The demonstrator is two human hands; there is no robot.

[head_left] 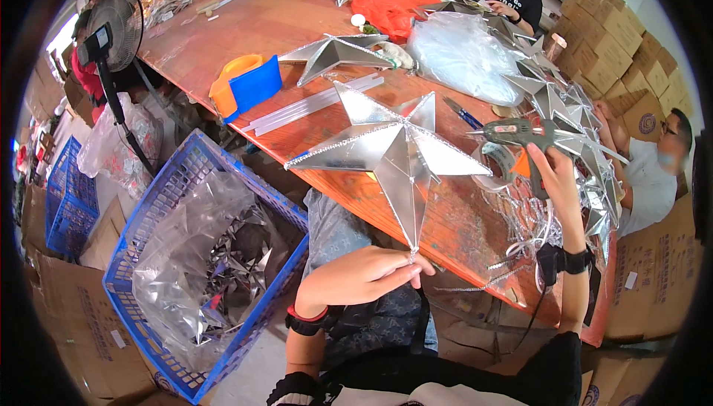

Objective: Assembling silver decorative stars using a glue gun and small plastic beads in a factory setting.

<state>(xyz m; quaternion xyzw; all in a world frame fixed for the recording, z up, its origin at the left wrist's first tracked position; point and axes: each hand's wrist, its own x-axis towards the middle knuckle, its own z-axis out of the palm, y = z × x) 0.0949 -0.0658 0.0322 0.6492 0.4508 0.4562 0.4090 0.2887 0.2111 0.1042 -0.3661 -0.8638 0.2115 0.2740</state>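
Observation:
A large silver five-pointed star (pixel 405 155) with glittery trim along its ridges leans over the table edge. Its lowest point ends in my left hand (pixel 360 276), whose fingers pinch the tip and the trim there. In my right hand (pixel 557 179) is a grey-green glue gun (pixel 512 133) with an orange trigger, its nozzle turned left above the star's right arm. A pale glue stick (pixel 594 145) sticks out of the gun's back. Beneath the gun lies a roll of tape (pixel 499 159), partly hidden, beside a tangle of silver trim (pixel 523 217).
Clear glue sticks (pixel 312 105), a blue and orange holder (pixel 249 83), another silver star (pixel 334 53) and a plastic bag (pixel 464 53) lie on the red table (pixel 200 42). A blue crate (pixel 119 272) with silver pieces stands left. Two people sit across and to the right.

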